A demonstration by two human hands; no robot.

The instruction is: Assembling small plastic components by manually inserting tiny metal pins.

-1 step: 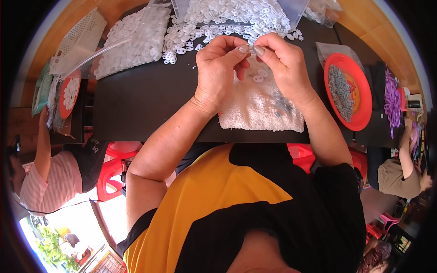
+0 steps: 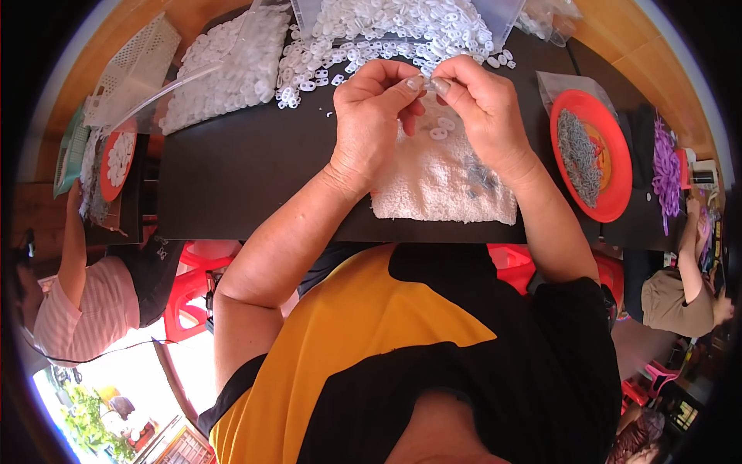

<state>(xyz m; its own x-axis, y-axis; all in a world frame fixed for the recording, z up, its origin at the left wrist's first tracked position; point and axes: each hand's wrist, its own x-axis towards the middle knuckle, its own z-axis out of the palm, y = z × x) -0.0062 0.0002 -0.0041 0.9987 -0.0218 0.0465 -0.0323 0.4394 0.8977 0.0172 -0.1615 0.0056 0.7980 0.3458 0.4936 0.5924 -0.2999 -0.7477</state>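
Your left hand (image 2: pixel 369 124) and right hand (image 2: pixel 483 116) meet above the white towel (image 2: pixel 440 182) on the dark surface (image 2: pixel 247 170). The fingers of both are pressed together at the tips, pinching a small white plastic piece (image 2: pixel 427 83) between them; it is too small to make out its shape. Keep the pinch light and close to the tips, so you can see what you are joining, and work low over the towel so a slipped piece lands softly rather than bouncing away. More white pieces (image 2: pixel 442 127) lie on the towel just under your hands, small grey metal parts (image 2: pixel 481 176) beside them, and the big heap of white pieces (image 2: pixel 394 31) sits just beyond. The red plate (image 2: pixel 618 178) with grey parts stands to your right.
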